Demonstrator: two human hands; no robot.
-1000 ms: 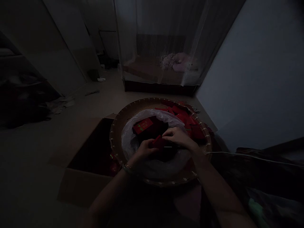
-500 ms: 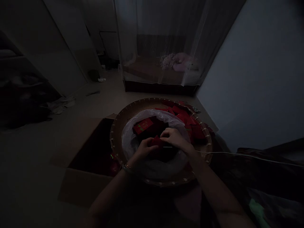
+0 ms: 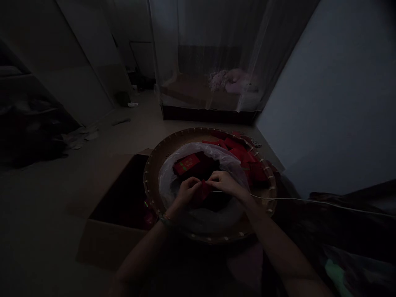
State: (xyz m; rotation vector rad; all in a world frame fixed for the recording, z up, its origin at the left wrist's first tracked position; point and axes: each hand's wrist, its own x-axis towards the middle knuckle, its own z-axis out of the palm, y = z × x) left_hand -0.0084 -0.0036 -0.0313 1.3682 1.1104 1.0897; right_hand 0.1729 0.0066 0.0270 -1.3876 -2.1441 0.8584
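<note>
A small red paper packet (image 3: 203, 192) is pinched between my two hands over an open, whitish plastic bag (image 3: 167, 177). My left hand (image 3: 187, 190) grips its left upper edge with thumb and fingertips. On the other side, my right hand (image 3: 225, 184) pinches the top right corner. Dim light hides the packet's exact shape. Just beyond my hands, a red printed packet (image 3: 187, 163) with a green band lies in the bag among darker red ones. The bag rests in a round woven bamboo tray (image 3: 152, 165).
Several loose red packets (image 3: 238, 150) are heaped at the tray's right side. An open cardboard box (image 3: 108, 237) with red items inside stands at left. A white cord (image 3: 291, 199) runs off to the right. Behind are a netted bed (image 3: 192, 88) and a wall (image 3: 334, 95).
My fingertips have shifted to the packet's upper edge, with both hands pinching closer together. My right hand has moved slightly down and left. The tray and bag stay put.
</note>
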